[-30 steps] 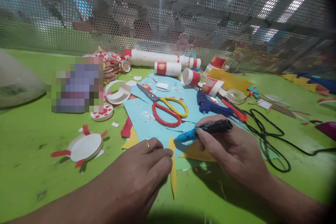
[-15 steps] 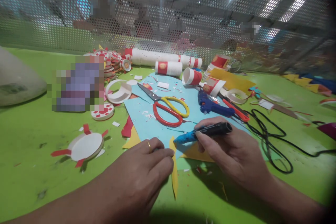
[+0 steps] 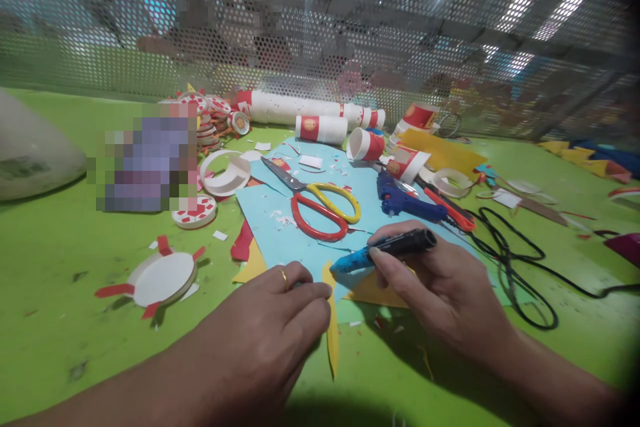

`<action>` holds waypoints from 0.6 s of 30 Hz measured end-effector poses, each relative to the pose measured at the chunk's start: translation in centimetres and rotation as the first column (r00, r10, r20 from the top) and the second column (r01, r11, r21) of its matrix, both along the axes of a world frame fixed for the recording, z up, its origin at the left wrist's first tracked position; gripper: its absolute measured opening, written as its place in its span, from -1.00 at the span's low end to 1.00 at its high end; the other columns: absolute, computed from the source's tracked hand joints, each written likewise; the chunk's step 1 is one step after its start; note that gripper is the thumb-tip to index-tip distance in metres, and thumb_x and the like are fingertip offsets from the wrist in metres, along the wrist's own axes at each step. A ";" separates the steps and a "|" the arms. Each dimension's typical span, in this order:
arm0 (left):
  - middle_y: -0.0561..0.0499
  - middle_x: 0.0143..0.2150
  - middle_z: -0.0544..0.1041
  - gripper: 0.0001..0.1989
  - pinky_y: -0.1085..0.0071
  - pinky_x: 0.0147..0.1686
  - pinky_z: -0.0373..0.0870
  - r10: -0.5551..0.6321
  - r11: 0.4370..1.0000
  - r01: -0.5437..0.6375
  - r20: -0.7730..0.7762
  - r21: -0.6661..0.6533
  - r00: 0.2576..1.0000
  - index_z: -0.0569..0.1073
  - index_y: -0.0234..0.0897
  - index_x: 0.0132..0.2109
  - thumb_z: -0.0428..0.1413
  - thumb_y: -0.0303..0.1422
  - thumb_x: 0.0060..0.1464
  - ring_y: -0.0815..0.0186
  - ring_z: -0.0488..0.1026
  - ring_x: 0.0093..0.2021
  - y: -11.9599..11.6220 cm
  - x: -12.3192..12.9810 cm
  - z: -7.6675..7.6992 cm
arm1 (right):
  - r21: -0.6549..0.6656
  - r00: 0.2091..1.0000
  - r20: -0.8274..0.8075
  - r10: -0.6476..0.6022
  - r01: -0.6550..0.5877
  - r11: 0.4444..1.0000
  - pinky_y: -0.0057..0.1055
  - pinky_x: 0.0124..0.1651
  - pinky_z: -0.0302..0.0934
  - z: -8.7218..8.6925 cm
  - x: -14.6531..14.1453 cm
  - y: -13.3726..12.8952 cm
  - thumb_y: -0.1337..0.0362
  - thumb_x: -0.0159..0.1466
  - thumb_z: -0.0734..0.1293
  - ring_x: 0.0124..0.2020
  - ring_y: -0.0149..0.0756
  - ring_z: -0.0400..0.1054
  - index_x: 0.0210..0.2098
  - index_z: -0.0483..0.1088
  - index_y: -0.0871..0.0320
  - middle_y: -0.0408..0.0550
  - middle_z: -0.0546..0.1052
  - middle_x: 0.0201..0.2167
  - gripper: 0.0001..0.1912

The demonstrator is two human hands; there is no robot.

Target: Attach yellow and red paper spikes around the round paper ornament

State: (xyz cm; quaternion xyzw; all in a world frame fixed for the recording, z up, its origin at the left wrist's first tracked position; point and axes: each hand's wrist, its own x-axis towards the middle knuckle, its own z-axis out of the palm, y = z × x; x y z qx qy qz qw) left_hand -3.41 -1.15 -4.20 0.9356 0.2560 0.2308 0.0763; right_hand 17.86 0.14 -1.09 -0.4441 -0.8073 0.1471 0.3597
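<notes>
The left hand (image 3: 280, 320) lay flat, knuckles up, with its fingertips pressed on the near end of a narrow yellow paper strip (image 3: 331, 327), apparently to keep the strip from sliding on the green table (image 3: 75, 240). The right hand (image 3: 440, 293) was closed around a pen-shaped tool (image 3: 385, 250) with a black barrel and a blue tip, gripped like a pen and slanted so that the tip pointed left toward the far end of the strip, just beside the left fingertips. The two hands stood near each other but apart, the strip running between them at the near edge of a light blue sheet (image 3: 280, 213). On that sheet, farther off, rested scissors (image 3: 315, 203) with one red and one yellow handle, blades aimed far and left, seemingly laid within easy reach. To their right lay a blue glue gun (image 3: 407, 203) with its black cord (image 3: 510, 260) looping over the table to the right. Red-and-white paper cups (image 3: 320, 128) lay on their sides at the far edge, before a perforated metal screen (image 3: 320, 33). Near left sat a white paper disc (image 3: 163, 278) with red tabs, and beyond it a cut cup ring (image 3: 225, 177).
</notes>
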 end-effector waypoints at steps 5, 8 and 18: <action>-0.11 -0.22 0.49 -0.83 0.30 -0.30 0.32 0.002 1.000 -0.002 0.002 -0.016 1.000 0.31 -0.31 -0.34 -0.09 -0.64 0.05 0.26 0.27 -0.29 0.0 0.1 -0.1 | -0.028 0.999 0.024 0.032 -0.031 0.999 -0.46 -0.36 0.28 0.2 0.2 0.4 0.31 0.28 0.22 -0.42 -0.37 0.37 -0.40 0.33 0.15 -0.07 0.49 -0.41 -0.87; -0.11 -0.22 0.49 -0.83 0.29 -0.31 0.32 0.007 1.000 -0.007 0.003 -0.026 1.000 0.31 -0.32 -0.33 -0.08 -0.64 0.06 0.25 0.27 -0.30 0.0 0.1 0.0 | -0.024 0.998 0.050 0.036 -0.034 0.999 -0.46 -0.37 0.28 0.3 0.2 0.7 0.31 0.28 0.22 -0.42 -0.36 0.36 -0.33 0.33 0.18 -0.05 0.48 -0.41 -0.90; -0.09 -0.22 0.49 -0.83 0.28 -0.29 0.31 0.008 0.999 -0.008 -0.005 -0.035 1.000 0.33 -0.32 -0.29 -0.08 -0.63 0.07 0.25 0.27 -0.29 0.0 0.1 0.1 | -0.018 0.999 0.018 0.039 -0.039 0.999 -0.48 -0.41 0.29 0.3 0.2 0.4 0.34 0.26 0.24 -0.49 -0.41 0.35 -0.37 0.34 0.15 -0.09 0.49 -0.42 -0.92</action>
